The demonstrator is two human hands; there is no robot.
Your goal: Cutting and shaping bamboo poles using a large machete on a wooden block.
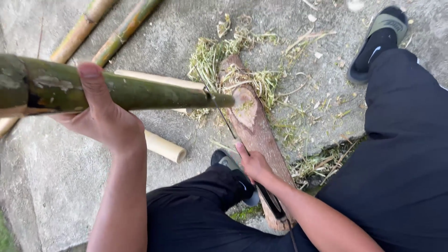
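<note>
My left hand point(100, 114) grips a thick green bamboo pole point(140, 91) from below, thumb over its top, holding it level with its tip resting over a reddish wooden chopping block point(254, 130). My right hand point(254, 164) holds a long thin blade point(223, 116) by its dark handle, the blade's edge set against the pole near its tip. Green shavings point(219, 53) lie around the block's far end.
Two more bamboo poles point(116, 35) lie on the concrete at the upper left, and a short pale cut piece point(163, 147) lies beneath the held pole. My legs in black trousers point(401, 154) and dark sandals point(378, 39) flank the block.
</note>
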